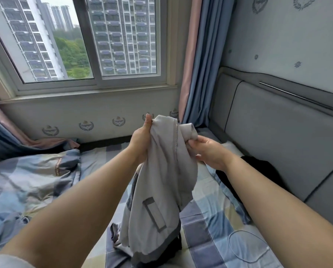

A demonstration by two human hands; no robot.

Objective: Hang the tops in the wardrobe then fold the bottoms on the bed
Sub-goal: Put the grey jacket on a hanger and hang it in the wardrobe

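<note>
The person is holding a light grey zip-up jacket with a darker grey hem band (158, 190) up above the bed with the blue, grey and cream checked sheet (210, 229). The left hand (141, 140) is gripping the jacket near its top edge, with the thumb pointing up and the fingers closed around the fabric. The right hand (208, 149) is pinching a bunched part of the jacket, perhaps the collar or a cuff, between the thumb and the fingers. The metal zipper (176, 140) is running down between the two hands. The lower part of the jacket is hanging down, and its hem is touching the sheet in front of the person. A dark black garment (258, 171) is lying on the bed near the grey padded headboard (277, 136), at the right. A crumpled checked quilt (32, 175) is lying at the left, under the window (88, 39).
</note>
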